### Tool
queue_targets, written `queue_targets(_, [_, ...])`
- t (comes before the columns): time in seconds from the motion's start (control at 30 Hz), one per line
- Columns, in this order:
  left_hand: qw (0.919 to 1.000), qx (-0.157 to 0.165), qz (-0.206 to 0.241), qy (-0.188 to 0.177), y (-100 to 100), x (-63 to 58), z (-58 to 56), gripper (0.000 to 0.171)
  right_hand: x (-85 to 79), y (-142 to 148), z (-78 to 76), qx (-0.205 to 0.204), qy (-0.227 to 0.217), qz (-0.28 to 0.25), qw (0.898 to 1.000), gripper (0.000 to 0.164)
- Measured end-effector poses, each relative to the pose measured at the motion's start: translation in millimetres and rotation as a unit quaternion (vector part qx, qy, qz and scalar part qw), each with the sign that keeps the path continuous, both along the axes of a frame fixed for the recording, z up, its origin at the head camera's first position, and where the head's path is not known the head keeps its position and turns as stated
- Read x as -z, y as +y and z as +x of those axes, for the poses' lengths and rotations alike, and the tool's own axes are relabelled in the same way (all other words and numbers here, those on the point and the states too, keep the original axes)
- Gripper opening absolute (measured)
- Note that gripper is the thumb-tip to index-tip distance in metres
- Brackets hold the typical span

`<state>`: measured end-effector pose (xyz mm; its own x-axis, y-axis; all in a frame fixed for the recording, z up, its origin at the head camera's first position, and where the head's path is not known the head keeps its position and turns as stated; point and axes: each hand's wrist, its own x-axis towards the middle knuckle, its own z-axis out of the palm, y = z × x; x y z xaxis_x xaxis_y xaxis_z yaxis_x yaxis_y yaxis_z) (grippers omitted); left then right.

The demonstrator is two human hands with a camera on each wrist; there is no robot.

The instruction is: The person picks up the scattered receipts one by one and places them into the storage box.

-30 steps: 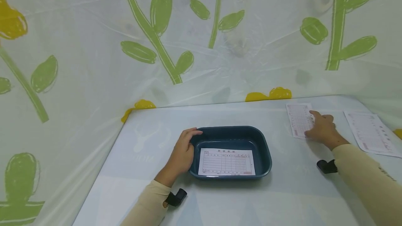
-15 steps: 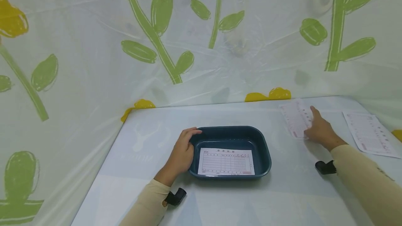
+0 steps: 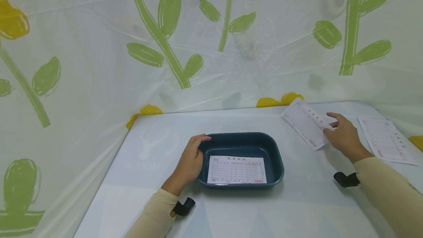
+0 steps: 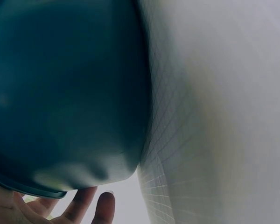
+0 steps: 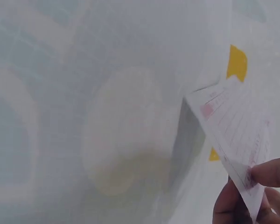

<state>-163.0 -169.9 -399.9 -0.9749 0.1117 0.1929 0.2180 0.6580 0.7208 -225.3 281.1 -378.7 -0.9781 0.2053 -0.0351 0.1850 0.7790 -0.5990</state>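
Observation:
My left hand [image 3: 187, 162] holds a dark teal plastic tray [image 3: 275, 157] at its left end, fingers over the back left corner. In the left wrist view the tray wall [image 4: 65, 93] fills the left side, with fingers [image 4: 81, 203] at its lower edge. Flat inside the tray lies a printed form slip [image 3: 236, 170]. At the right, my right hand [image 3: 345, 135] pinches the corner of another printed slip [image 3: 305, 122], which is raised and tilted off the table. The right wrist view shows this slip [image 5: 238, 126] between thumb and fingers.
Further right, another printed paper [image 3: 386, 139], perhaps more than one sheet, lies on the white table [image 3: 238, 212]. A white curtain with flower prints [image 3: 281, 58] hangs behind the table's back edge. Black wrist cameras [image 3: 185, 206] sit under both forearms.
The slip at my right hand has been lifted off the table and turned, its far end swinging left. My right hand has shifted slightly right. The left hand and tray stay put.

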Motion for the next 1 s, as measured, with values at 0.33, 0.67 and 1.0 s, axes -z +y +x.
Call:
queue_targets(0.33, [1.0000, 0.002, -0.001, -0.002, -0.4, -3.0, -1.3, 0.047, -9.0, -17.1, 20.3, 0.021, 0.026, -0.037, 0.999, 0.059])
queue_targets(0.67, [1.0000, -0.006, -0.004, -0.002, -0.5, 0.1, -1.5, 0.044, -22.8, -41.3, 36.0, -0.018, 0.073, -0.050, 0.996, 0.053])
queue_targets(1.0, [0.9999, -0.008, -0.006, -0.006, -0.3, 1.3, -0.2, 0.043, -33.5, -74.0, 54.7, -0.124, 0.058, -0.077, 0.988, 0.046])
